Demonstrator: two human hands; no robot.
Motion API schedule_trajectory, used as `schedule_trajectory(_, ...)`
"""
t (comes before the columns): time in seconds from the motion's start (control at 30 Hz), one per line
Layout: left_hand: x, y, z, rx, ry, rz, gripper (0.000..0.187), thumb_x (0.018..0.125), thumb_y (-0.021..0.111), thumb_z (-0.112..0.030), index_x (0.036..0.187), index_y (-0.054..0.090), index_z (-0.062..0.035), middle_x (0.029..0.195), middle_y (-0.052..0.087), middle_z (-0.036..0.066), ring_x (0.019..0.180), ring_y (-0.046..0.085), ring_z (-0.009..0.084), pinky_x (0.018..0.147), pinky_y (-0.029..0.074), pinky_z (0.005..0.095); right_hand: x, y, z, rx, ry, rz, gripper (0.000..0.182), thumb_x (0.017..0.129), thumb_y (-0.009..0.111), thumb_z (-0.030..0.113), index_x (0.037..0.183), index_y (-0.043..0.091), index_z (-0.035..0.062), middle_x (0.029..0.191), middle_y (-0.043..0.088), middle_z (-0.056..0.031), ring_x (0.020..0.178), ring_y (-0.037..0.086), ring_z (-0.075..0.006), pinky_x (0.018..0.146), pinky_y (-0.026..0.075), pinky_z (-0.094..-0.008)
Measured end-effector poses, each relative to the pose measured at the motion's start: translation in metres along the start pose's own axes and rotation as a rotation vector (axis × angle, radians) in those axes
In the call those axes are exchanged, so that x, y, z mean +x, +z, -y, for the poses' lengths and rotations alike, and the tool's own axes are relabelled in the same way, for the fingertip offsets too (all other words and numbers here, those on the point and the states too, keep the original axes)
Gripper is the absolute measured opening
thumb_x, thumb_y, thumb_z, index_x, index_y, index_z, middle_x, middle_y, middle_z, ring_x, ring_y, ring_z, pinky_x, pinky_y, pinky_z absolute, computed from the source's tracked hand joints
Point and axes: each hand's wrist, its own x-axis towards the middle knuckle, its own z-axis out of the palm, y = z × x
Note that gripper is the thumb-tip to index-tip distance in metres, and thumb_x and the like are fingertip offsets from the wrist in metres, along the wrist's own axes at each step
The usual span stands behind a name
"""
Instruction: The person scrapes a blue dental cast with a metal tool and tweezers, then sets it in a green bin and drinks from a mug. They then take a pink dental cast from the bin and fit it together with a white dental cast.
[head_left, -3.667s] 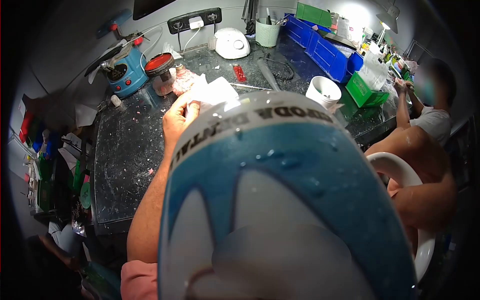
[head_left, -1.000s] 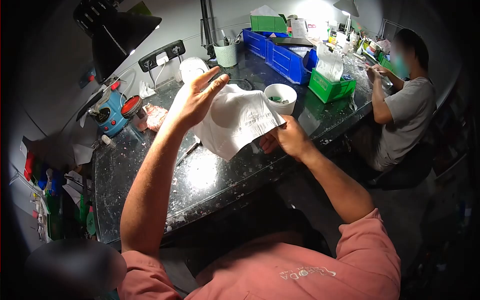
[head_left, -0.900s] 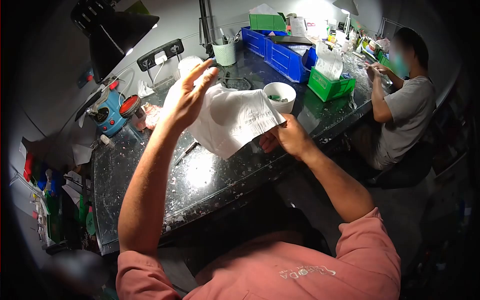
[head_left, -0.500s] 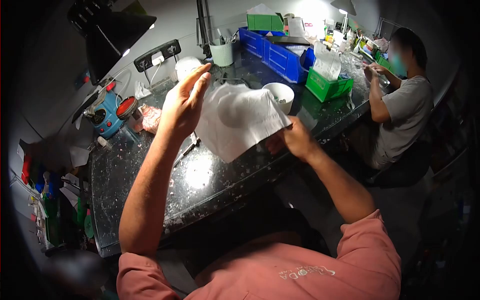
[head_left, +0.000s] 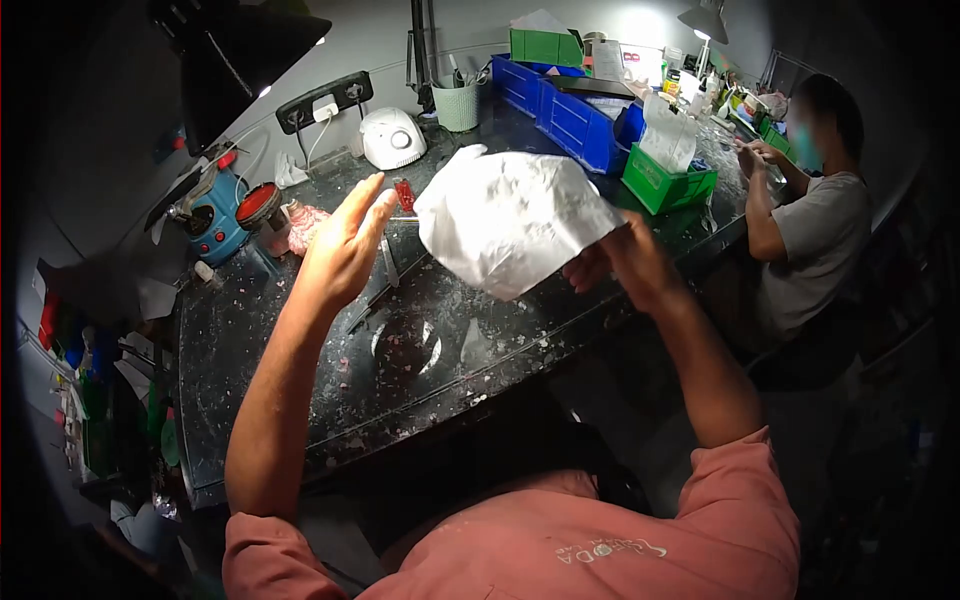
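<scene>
A crumpled white sheet (head_left: pixel 515 220), paper or thin plastic, is held up over the black workbench (head_left: pixel 260 390). My right hand (head_left: pixel 640 262) grips its right edge, with the fingertips partly hidden behind it. My left hand (head_left: pixel 345 245) is raised left of the sheet, fingers stretched out, apart from its edge and holding nothing. Below and between my hands, a thin metal tool (head_left: pixel 389 265) lies on the bench. A small red object (head_left: pixel 404 195) sits just beyond my left fingertips. The sheet hides the bench behind it.
At the back stand a white device with a dial (head_left: pixel 393 138), a ribbed cup of tools (head_left: pixel 457 106), blue bins (head_left: pixel 580 125) and a green box (head_left: pixel 668 183). A blue machine (head_left: pixel 215 225) is left, beneath a black lamp (head_left: pixel 235 65). Another person (head_left: pixel 815 215) works at right.
The sheet has shifted right and turned its face more toward me, covering the white bowl seen before. My right hand moved right with it; my left hand dropped slightly, widening the gap.
</scene>
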Motion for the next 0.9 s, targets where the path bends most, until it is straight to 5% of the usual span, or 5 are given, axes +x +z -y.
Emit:
schedule_trajectory(0.13,-0.03,0.003,0.003,-0.043,-0.12,0.036,0.061,0.098,0.054,-0.042,0.14,0.045,0.0025,0.145,0.044,0.024,0.139,0.039,0.033,0.114,0.03,0.0383,0.035,-0.027,0.036,-0.039,0.128,-0.021,0.04,0.097,0.055,0.04,0.083,0.056,0.0032,0.074,0.068,-0.0163,0.062,0.069,-0.0217,0.058,0.059,-0.032)
schedule_trajectory(0.27,-0.04,0.01,0.013,0.06,-0.015,-0.011,0.06,0.096,0.059,-0.038,0.139,0.047,0.0009,0.144,0.045,0.025,0.14,0.037,0.0332,0.114,0.03,0.0393,0.086,-0.041,0.052,-0.18,0.19,-0.11,0.045,0.097,0.049,0.05,0.078,0.052,0.0098,0.08,0.068,-0.0159,0.07,0.068,-0.0199,0.068,0.057,-0.0311)
schedule_trajectory(0.4,-0.057,0.015,0.023,0.119,0.027,-0.042,0.056,0.093,0.066,-0.027,0.14,0.048,-0.0032,0.145,0.046,0.023,0.141,0.036,0.0318,0.115,0.03,0.0383,0.152,-0.066,0.027,-0.222,0.174,-0.133,0.052,0.091,0.056,0.058,0.08,0.053,0.0079,0.08,0.068,-0.0178,0.069,0.069,-0.0213,0.068,0.059,-0.0317)
schedule_trajectory(0.67,-0.054,0.011,0.025,0.121,0.055,-0.064,0.057,0.09,0.068,-0.025,0.139,0.048,-0.0024,0.144,0.047,0.021,0.141,0.037,0.0322,0.115,0.031,0.04,0.228,-0.089,-0.039,-0.26,0.276,-0.11,0.05,0.094,0.048,0.056,0.078,0.05,0.0086,0.092,0.063,-0.0213,0.084,0.066,-0.0263,0.081,0.056,-0.0363)
schedule_trajectory(0.9,-0.052,0.01,0.029,0.136,0.029,-0.045,0.057,0.089,0.07,-0.022,0.139,0.049,-0.0028,0.143,0.049,0.02,0.14,0.039,0.0324,0.114,0.032,0.0405,0.251,-0.097,-0.076,-0.17,0.383,-0.09,0.05,0.095,0.05,0.054,0.079,0.051,0.0066,0.092,0.063,-0.0221,0.086,0.067,-0.0262,0.079,0.058,-0.034)
